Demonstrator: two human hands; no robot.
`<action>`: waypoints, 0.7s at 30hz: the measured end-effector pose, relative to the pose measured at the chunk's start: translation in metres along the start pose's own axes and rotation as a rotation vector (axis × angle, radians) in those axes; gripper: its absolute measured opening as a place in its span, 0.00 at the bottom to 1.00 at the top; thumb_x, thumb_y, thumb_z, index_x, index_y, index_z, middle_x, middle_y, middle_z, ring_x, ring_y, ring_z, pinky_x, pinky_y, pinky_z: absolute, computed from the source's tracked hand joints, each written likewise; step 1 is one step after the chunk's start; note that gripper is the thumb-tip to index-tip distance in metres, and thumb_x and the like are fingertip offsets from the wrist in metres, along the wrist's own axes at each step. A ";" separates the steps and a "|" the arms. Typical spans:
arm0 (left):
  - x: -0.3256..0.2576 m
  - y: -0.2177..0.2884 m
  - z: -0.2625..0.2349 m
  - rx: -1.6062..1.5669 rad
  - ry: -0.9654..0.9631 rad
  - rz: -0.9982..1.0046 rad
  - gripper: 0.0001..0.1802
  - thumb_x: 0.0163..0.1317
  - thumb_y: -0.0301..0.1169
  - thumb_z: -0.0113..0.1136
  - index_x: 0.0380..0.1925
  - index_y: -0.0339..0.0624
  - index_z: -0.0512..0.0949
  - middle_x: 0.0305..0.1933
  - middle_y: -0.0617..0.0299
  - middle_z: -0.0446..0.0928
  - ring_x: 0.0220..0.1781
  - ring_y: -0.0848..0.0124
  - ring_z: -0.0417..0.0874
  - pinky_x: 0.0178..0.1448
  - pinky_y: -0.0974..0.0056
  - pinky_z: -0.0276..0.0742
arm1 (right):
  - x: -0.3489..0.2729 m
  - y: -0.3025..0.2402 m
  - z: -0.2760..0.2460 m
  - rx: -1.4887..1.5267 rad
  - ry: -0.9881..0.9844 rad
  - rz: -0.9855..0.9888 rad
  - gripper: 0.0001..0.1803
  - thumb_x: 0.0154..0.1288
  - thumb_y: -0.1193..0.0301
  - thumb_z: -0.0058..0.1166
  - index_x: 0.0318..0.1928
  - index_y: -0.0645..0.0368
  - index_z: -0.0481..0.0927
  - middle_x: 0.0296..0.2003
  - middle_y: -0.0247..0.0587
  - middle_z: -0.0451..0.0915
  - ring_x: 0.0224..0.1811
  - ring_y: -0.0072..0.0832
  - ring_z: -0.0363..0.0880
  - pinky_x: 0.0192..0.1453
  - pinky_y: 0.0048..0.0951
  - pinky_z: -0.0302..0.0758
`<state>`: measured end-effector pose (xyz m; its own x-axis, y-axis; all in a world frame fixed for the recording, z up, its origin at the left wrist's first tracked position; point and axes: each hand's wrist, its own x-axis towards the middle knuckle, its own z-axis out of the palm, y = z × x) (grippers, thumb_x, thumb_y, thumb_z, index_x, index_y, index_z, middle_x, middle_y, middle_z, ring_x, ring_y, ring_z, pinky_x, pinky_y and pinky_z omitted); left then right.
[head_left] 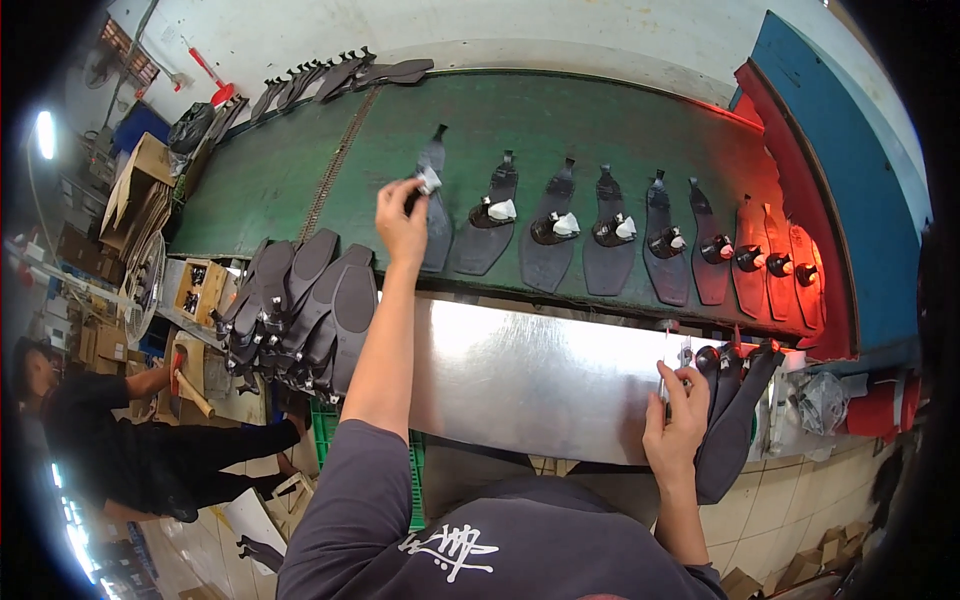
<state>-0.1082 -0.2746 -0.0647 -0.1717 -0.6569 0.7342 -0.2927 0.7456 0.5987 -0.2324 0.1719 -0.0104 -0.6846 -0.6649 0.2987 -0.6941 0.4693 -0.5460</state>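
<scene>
Nine dark grey sandal soles (550,271) lie side by side on the green conveyor belt (640,125), each with its broad, blunt end toward the belt's near edge and its narrow neck toward the far edge. The row looks nearly laid out: eight soles plainly carry a rounded dark strap across the middle, while the leftmost on the belt seems to be the one in hand. There the left hand (403,218) has its fingertips pinched together on a crumpled white wad (429,181), just over the sole. Similar white stuffing shows in the next few straps along the belt; under the red glow at the belt's right end it is too hard to make out.

The right hand (677,415) is in front of the belt, over the bare metal worktop (520,375), fingers curled near a slim bright object — whether they grip it, I cannot tell. Beside it, in front of the belt's right end, more soles (733,440) lie bunched together. A larger heap of soles (345,295) is piled at the belt's near left side — likely work left to do. The soles look flat, matt and smooth.
</scene>
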 end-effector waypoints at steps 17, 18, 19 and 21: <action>-0.141 0.222 -0.113 -1.326 -0.789 -0.938 0.10 0.52 0.19 0.67 0.35 0.34 0.81 0.56 0.47 0.76 0.57 0.61 0.78 0.63 0.58 0.71 | 0.011 -0.060 0.025 1.563 -0.370 0.052 0.26 0.55 0.63 0.67 0.46 0.58 0.66 0.41 0.46 0.78 0.54 0.41 0.76 0.70 0.50 0.62; -0.143 0.222 -0.115 -1.270 -0.818 -0.907 0.09 0.50 0.18 0.67 0.33 0.34 0.81 0.56 0.47 0.76 0.54 0.64 0.79 0.60 0.61 0.73 | 0.007 -0.061 0.023 1.601 -0.350 0.071 0.22 0.55 0.69 0.66 0.41 0.56 0.64 0.38 0.41 0.75 0.51 0.34 0.76 0.68 0.45 0.63; -0.146 0.221 -0.117 -1.268 -0.815 -0.913 0.09 0.50 0.18 0.67 0.33 0.34 0.81 0.56 0.47 0.76 0.54 0.64 0.79 0.60 0.61 0.73 | 0.002 -0.063 0.020 1.640 -0.330 0.095 0.20 0.55 0.74 0.65 0.36 0.55 0.63 0.36 0.37 0.72 0.49 0.28 0.75 0.67 0.40 0.65; -0.151 0.217 -0.119 -1.211 -0.895 -0.890 0.09 0.50 0.17 0.66 0.33 0.34 0.81 0.55 0.48 0.77 0.50 0.69 0.79 0.56 0.65 0.76 | -0.001 -0.061 0.019 1.667 -0.304 0.088 0.19 0.56 0.73 0.65 0.36 0.55 0.63 0.38 0.38 0.72 0.49 0.28 0.75 0.65 0.39 0.66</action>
<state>-0.0342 -0.0002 -0.0077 -0.9059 -0.4192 -0.0598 0.1569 -0.4634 0.8721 -0.1846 0.1328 0.0077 -0.5034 -0.8446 0.1826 0.4481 -0.4358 -0.7806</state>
